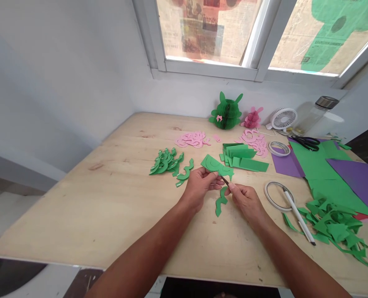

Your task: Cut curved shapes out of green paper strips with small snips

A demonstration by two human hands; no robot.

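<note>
My left hand (205, 182) pinches a green paper piece (215, 164) with curved outlines drawn on it, its lower edge cut in an uneven line. My right hand (244, 199) is closed on a thin dark pointed tool (225, 181), its tip touching the paper near my left fingertips. Most of the tool is hidden, so its kind is unclear. A wavy green strip (220, 203) hangs or lies just below the hands. Left of them lies a heap of green curved cut-outs (165, 161), with a loose wavy cut-out (186, 170) beside it.
Folded green paper strips (241, 155) and pink cut-outs (191, 139) lie behind my hands. Green scraps (335, 225), a white pen (299, 217) and a tape ring (272, 202) are at right. Black scissors (306, 142), a fan (283, 119) and a green honeycomb figure (227, 112) stand farther back.
</note>
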